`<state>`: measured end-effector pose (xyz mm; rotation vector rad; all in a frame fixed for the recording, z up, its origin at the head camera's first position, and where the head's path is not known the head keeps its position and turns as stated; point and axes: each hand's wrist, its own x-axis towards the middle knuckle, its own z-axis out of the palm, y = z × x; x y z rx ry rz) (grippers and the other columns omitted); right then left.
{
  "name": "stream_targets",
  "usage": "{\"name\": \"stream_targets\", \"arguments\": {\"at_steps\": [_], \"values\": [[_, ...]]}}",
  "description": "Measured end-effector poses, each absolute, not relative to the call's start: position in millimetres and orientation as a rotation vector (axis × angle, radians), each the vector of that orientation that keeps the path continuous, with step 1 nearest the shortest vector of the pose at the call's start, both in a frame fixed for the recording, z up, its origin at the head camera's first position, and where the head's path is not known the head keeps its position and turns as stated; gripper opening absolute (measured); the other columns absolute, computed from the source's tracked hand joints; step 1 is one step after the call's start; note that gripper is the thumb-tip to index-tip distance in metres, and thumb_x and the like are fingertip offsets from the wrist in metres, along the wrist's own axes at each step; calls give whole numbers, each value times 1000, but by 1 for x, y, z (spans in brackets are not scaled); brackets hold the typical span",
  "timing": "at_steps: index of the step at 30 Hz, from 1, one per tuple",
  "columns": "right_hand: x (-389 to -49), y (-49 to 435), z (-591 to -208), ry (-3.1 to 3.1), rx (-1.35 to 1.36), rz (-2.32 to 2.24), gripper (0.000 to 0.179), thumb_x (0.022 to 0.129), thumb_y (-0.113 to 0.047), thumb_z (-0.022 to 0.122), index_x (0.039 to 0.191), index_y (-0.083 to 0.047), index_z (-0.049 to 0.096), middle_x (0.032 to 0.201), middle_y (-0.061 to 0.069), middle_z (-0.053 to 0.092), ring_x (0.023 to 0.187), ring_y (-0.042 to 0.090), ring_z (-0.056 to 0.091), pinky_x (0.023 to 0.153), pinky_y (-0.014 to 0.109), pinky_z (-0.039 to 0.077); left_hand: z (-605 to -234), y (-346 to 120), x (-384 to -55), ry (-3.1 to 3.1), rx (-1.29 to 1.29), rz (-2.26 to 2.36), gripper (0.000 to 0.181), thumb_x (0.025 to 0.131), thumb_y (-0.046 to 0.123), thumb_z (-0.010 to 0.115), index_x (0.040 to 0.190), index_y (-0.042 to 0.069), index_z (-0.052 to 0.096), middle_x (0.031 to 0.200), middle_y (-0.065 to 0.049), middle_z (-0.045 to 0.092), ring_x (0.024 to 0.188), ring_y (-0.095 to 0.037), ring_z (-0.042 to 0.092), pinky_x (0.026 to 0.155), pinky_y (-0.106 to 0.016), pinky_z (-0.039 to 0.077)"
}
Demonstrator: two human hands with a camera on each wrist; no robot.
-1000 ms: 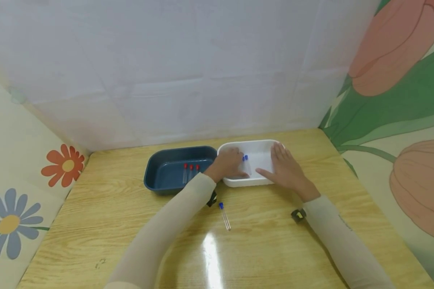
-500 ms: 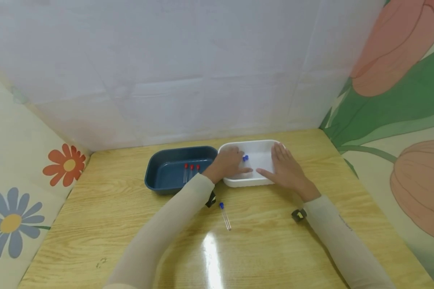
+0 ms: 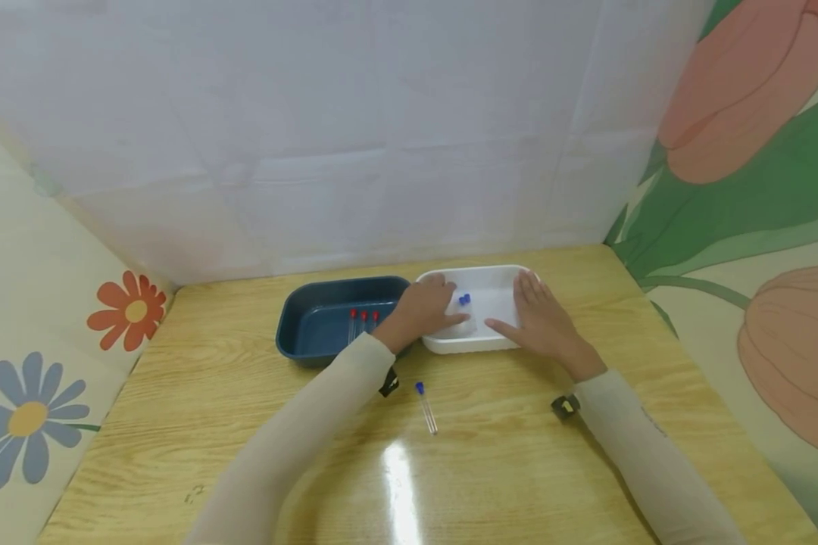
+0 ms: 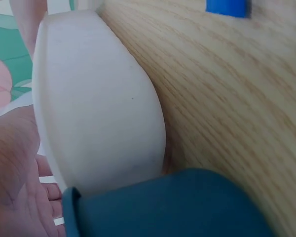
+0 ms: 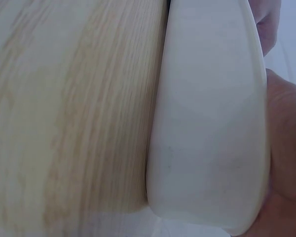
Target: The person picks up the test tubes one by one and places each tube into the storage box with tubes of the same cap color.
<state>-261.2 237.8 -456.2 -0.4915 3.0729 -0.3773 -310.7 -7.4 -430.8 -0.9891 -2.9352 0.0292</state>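
Note:
My left hand [image 3: 424,304] lies over the left end of a white tray [image 3: 477,345], thumb stretched out and nothing visible in its grasp. Beyond that thumb, two blue-capped clear tubes [image 3: 464,300] rest inside the tray, their lower parts hard to make out. On the tray's right end, my right hand [image 3: 544,318] rests with fingers straight and thumb spread over the near rim. The left wrist view shows the fingers [image 4: 52,192] loosely bent beyond the white rim. A single blue-capped tube [image 3: 426,409] lies on the table in front.
A dark blue tray [image 3: 300,353] stands just left of the white one, with three red-capped tubes [image 3: 364,316] inside, partly hidden by my left arm. The wooden table [image 3: 232,424] meets a white sheet at the back and flowered panels at both sides.
My left hand has shifted slightly left, away from the two blue-capped tubes in the white tray. My right hand has stayed at the tray's right end.

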Motion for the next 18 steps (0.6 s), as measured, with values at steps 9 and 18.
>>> {"name": "stream_targets", "arguments": {"at_steps": [9, 18], "values": [[-261, 236, -456, 3074, -501, -400, 111, 97, -76, 34, 157, 12, 5, 165, 26, -8, 154, 38, -8, 124, 48, -1, -420, -18, -296, -2885, -968, 8, 72, 97, 61, 58, 141, 4, 59, 132, -15, 61, 114, -28, 60, 88, -43, 56], [-261, 237, -454, 3068, -500, -392, 110, 98, -75, 34, 157, 12, 4, 165, 27, -7, 154, 38, -8, 124, 48, -1, -412, -28, -281, -2823, -985, 53, 70, 98, 60, 56, 141, 5, 58, 130, -14, 61, 112, -26, 61, 83, -39, 57]]}}
